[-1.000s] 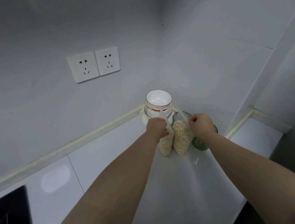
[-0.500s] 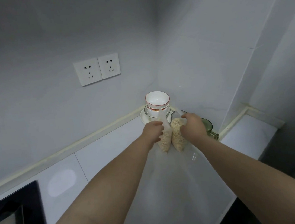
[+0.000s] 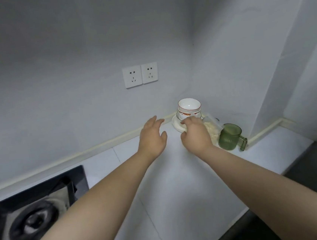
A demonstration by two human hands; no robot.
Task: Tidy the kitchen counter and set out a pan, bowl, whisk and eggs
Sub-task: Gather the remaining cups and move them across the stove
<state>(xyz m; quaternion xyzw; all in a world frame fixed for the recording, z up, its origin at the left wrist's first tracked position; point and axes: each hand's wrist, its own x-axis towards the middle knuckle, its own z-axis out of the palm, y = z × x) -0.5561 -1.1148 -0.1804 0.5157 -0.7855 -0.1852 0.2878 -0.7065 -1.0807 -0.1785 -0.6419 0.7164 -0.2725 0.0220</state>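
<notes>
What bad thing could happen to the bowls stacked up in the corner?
1. The stacked bowls sit on a plate, right next to the right hand. A bump from that hand might topple them.
2. The green cup stands close beside the bagged grains. Pulling the bag out could knock the cup over.
3. The left hand is open nearby too, so two hands reaching into one tight corner may nudge something.
</notes>
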